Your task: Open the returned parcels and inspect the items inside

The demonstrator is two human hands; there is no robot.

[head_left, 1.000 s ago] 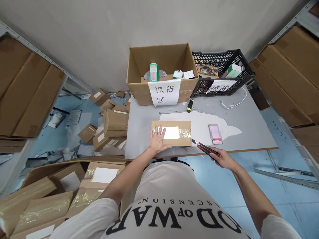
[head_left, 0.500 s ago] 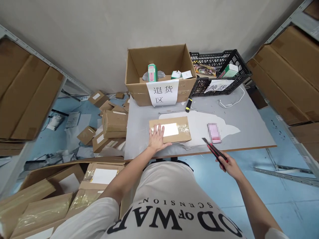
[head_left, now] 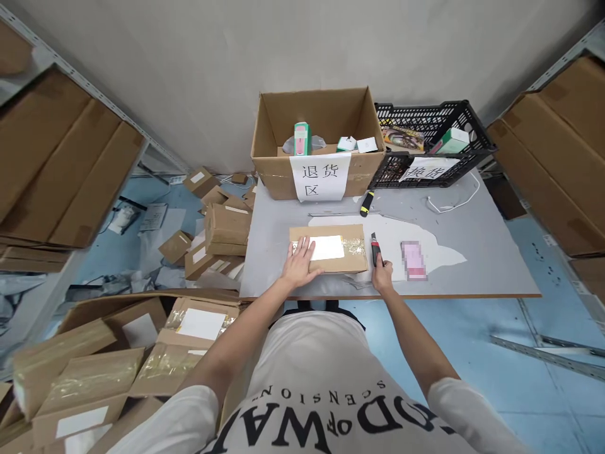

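Note:
A flat cardboard parcel (head_left: pixel 347 249) with a white label and clear tape lies near the front edge of the grey table (head_left: pixel 482 233). My left hand (head_left: pixel 299 265) rests flat on the parcel's left end. My right hand (head_left: pixel 382 276) grips a red and black utility knife (head_left: pixel 375 248), which points away from me just beside the parcel's right end.
A large open carton (head_left: pixel 321 135) with a paper sign stands at the table's back, a black plastic crate (head_left: pixel 432 142) to its right. A yellow-handled tool (head_left: pixel 366 203), a pink blurred item (head_left: pixel 413 260) and a white cable (head_left: pixel 449 202) lie on the table. Parcels litter the floor at left.
My right hand swung the knife from out over the floor at the right back to the table, beside the parcel's right end. The left hand stayed on the parcel.

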